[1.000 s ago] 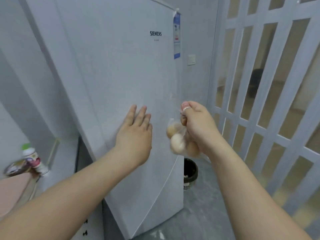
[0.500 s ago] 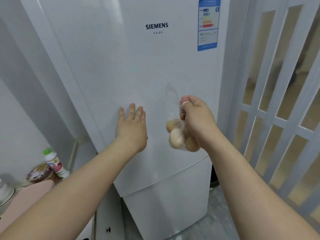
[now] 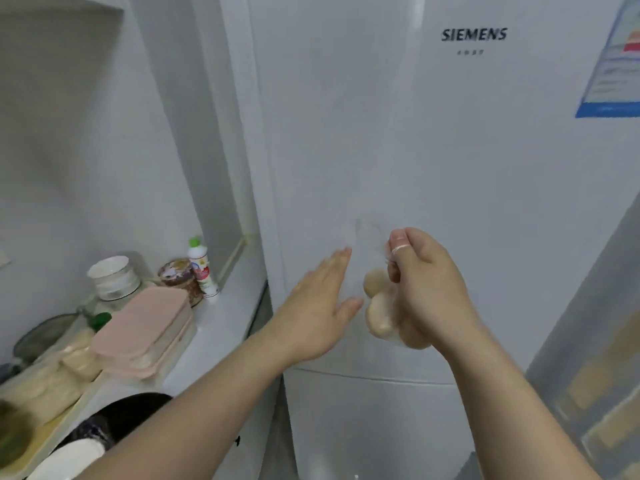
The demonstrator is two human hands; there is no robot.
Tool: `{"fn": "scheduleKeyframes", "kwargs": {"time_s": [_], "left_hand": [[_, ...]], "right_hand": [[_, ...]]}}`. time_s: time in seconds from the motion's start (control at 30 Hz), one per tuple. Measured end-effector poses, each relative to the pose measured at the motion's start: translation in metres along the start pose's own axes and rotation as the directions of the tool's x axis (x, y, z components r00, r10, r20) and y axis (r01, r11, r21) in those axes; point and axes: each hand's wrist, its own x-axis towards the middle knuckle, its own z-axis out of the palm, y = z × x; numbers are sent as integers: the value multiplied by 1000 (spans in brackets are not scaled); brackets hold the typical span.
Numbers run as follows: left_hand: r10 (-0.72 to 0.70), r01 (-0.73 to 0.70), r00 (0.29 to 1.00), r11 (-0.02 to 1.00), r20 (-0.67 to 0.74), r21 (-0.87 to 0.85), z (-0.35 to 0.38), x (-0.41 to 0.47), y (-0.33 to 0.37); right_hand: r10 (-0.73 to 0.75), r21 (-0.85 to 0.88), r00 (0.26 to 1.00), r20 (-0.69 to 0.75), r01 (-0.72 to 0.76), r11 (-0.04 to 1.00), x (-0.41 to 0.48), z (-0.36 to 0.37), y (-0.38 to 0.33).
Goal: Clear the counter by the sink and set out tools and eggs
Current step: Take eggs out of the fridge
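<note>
In the middle of the frame, low against the white fridge (image 3: 450,174), my right hand (image 3: 429,289) grips the neck of a thin clear bag (image 3: 394,341), fingers (image 3: 398,244) curled tight round the plastic, with a strand of it wound over one fingertip. The eggs (image 3: 377,318) hang in that bag just below and left of those curled fingers, pressed close to them; about three show, pale brown. My left hand (image 3: 318,313) is just left of the bag, fingers (image 3: 332,268) straight and wide, holding nothing. Blur keeps me from telling whether it touches the fridge. At the lower left of the frame the bench (image 3: 221,320) carries two stacked clear boxes with pink lids (image 3: 149,320), their contents unclear, and clear tubs (image 3: 45,382) of something pale. Behind them are a glass jar with a white lid (image 3: 112,277), a round tub (image 3: 180,277) of something brown, and a white bottle with a green cap (image 3: 202,268) whose label is too blurred to read. A black pan (image 3: 131,414) sits at the bottom left. Near the top of the fridge I read SIEMENS (image 3: 473,34); the blue-edged label (image 3: 613,64) at the upper right is illegible.
</note>
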Motion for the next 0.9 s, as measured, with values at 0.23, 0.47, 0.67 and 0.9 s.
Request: {"fn": "scheduleKeyframes", "kwargs": {"time_s": [0.23, 0.47, 0.67, 0.9], "left_hand": [[-651, 516, 736, 358, 188, -778, 14, -123, -15], [-949, 441, 314, 128, 20, -888, -12, -285, 29], [-999, 280, 38, 8, 2, -960, -34, -430, 86], [-995, -292, -98, 8, 21, -956, -29, -612, 140]], "right_hand": [[-143, 53, 831, 537, 136, 989, -37, 60, 18], [-275, 216, 440, 855, 178, 960, -151, 144, -14], [-384, 368, 79, 920, 169, 914, -282, 178, -81], [-412, 450, -224, 883, 158, 879, -481, 201, -138]]}}
